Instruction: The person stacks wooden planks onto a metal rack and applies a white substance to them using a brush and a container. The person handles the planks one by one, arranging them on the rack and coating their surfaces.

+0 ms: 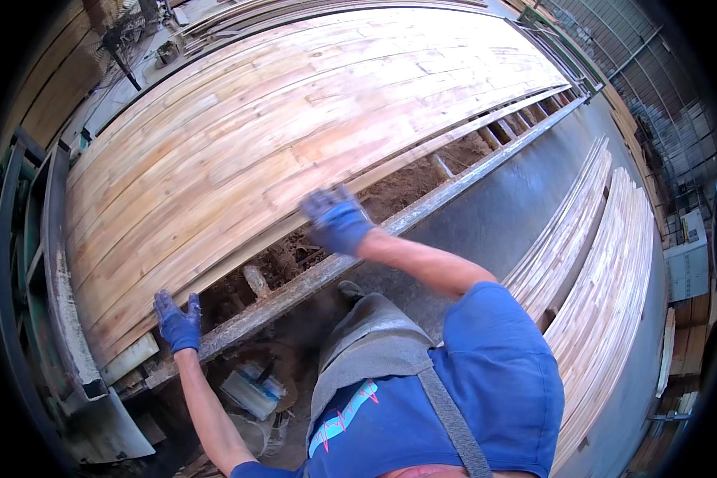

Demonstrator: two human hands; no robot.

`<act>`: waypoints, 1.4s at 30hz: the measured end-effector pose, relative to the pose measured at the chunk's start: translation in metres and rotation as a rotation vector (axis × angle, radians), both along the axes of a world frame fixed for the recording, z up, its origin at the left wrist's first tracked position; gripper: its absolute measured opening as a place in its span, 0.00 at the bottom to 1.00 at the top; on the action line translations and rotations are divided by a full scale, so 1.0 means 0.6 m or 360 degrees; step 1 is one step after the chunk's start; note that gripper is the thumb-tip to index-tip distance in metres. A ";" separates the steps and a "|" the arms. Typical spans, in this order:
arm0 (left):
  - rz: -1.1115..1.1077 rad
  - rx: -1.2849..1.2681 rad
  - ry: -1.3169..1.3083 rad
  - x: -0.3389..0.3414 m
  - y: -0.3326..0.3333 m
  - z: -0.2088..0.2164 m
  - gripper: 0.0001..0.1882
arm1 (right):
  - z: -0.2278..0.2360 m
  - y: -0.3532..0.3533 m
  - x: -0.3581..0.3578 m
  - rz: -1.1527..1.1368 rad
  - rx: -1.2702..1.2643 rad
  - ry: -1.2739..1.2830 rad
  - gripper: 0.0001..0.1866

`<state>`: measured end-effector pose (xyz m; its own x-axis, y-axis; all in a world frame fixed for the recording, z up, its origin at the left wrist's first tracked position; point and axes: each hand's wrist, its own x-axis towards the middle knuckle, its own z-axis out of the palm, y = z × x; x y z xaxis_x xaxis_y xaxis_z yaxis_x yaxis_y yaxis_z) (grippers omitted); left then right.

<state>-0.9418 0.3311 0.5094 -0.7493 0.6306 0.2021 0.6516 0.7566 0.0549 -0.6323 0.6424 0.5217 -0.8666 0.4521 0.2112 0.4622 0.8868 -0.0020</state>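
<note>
A wide panel of pale wooden strips [215,167] laid edge to edge covers the metal frame in front of me. Along its near side runs a narrow wooden strip [422,151], with a gap between part of it and the panel. My left hand [178,323], in a blue work glove, is at the panel's near left edge, fingers spread and thumb apart. My right hand [338,221], gloved alike and blurred by motion, reaches to the strip's near edge about midway along, its fingers stretched out. I see nothing grasped in either hand.
A metal rail [295,287] crosses in front of my body, with brown debris [422,171] inside the frame behind it. At the left stands a steel upright [60,263]. Stacked long wooden strips [605,295] lie on the right. Below the rail is a small pale block-like object [251,390].
</note>
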 end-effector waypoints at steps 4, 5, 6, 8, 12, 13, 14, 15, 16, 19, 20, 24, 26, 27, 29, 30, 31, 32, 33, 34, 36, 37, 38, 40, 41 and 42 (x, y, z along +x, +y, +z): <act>0.0074 -0.0146 0.0008 -0.047 -0.028 -0.003 0.45 | 0.014 0.114 0.107 -0.0558 -0.0103 -0.0175 0.33; 0.0111 -0.0192 -0.0007 -0.059 -0.032 -0.003 0.46 | 0.016 0.134 0.120 -0.0604 -0.0080 -0.0175 0.34; 0.0134 -0.0219 -0.0002 -0.068 -0.038 -0.003 0.47 | 0.015 0.147 0.131 -0.0638 -0.0087 -0.0179 0.35; 0.0202 -0.0280 -0.0058 -0.081 -0.043 0.000 0.49 | 0.008 0.158 0.136 -0.0659 -0.0089 -0.0134 0.37; 0.0069 -0.0272 -0.0013 -0.065 -0.029 -0.002 0.48 | -0.017 0.133 0.099 -0.0516 -0.0125 -0.0174 0.36; -0.0033 -0.0225 0.0008 -0.053 -0.022 -0.002 0.47 | -0.022 0.123 0.086 -0.0516 -0.0014 -0.0201 0.36; -0.0076 -0.0203 0.0017 -0.036 -0.010 -0.005 0.47 | -0.024 0.114 0.074 -0.0493 0.0029 -0.0258 0.37; -0.0142 -0.0130 0.0017 -0.020 0.000 -0.006 0.47 | -0.025 0.103 0.062 -0.0461 0.0106 -0.0277 0.38; -0.0168 -0.0057 0.0024 0.004 0.013 -0.008 0.47 | -0.025 0.092 0.055 -0.0435 0.0114 -0.0260 0.36; -0.0246 -0.0033 0.0051 0.070 0.044 0.004 0.47 | -0.024 0.060 0.039 -0.0321 -0.0042 -0.0328 0.33; -0.0257 -0.0070 0.0028 0.092 0.062 0.012 0.48 | -0.021 0.056 0.036 -0.0242 -0.0066 -0.0336 0.32; -0.0481 -0.0092 -0.0036 0.201 0.158 0.036 0.48 | -0.013 0.053 0.036 -0.0234 -0.0112 -0.0375 0.30; -0.0519 -0.0047 0.0001 0.245 0.200 0.041 0.47 | -0.006 0.055 0.038 -0.0191 -0.0147 -0.0329 0.29; -0.0519 -0.0049 0.0012 0.259 0.214 0.043 0.47 | -0.002 0.054 0.039 -0.0196 -0.0135 -0.0316 0.29; -0.0396 -0.0093 0.0009 0.271 0.226 0.049 0.48 | 0.009 0.049 0.043 -0.0051 -0.0190 -0.0167 0.30; -0.0361 -0.0049 0.0021 0.270 0.226 0.051 0.48 | 0.015 0.047 0.049 0.0003 -0.0274 -0.0221 0.30; -0.0294 -0.0144 0.0020 0.265 0.219 0.055 0.48 | 0.022 0.050 0.056 0.0010 -0.0291 -0.0133 0.31; -0.0299 -0.0148 0.0045 0.259 0.212 0.059 0.47 | 0.030 0.056 0.067 0.0015 -0.0379 -0.0151 0.31; -0.0238 -0.0246 0.0041 0.252 0.202 0.062 0.47 | 0.038 0.065 0.082 0.0068 -0.0441 -0.0051 0.31; -0.0234 -0.0240 0.0047 0.246 0.195 0.063 0.46 | 0.045 0.082 0.103 -0.0018 -0.0349 -0.0056 0.32; -0.0202 -0.0177 0.0045 0.235 0.184 0.061 0.45 | 0.059 0.147 0.160 -0.0216 -0.0239 -0.0076 0.32; -0.0218 -0.0113 0.0059 0.228 0.179 0.057 0.44 | 0.065 0.183 0.191 -0.0317 -0.0193 -0.0070 0.32; -0.0183 -0.0106 0.0064 0.223 0.176 0.053 0.43 | 0.067 0.220 0.226 -0.0339 -0.0160 -0.0076 0.32; -0.0115 -0.0177 0.0053 0.204 0.170 0.047 0.40 | 0.066 0.287 0.290 -0.0411 -0.0105 -0.0076 0.32; -0.0108 -0.0123 0.0117 0.192 0.166 0.045 0.39 | 0.062 0.309 0.306 -0.0428 -0.0112 -0.0156 0.31; -0.0100 -0.0199 0.0086 0.180 0.160 0.047 0.38 | 0.058 0.325 0.314 -0.0407 -0.0107 -0.0176 0.31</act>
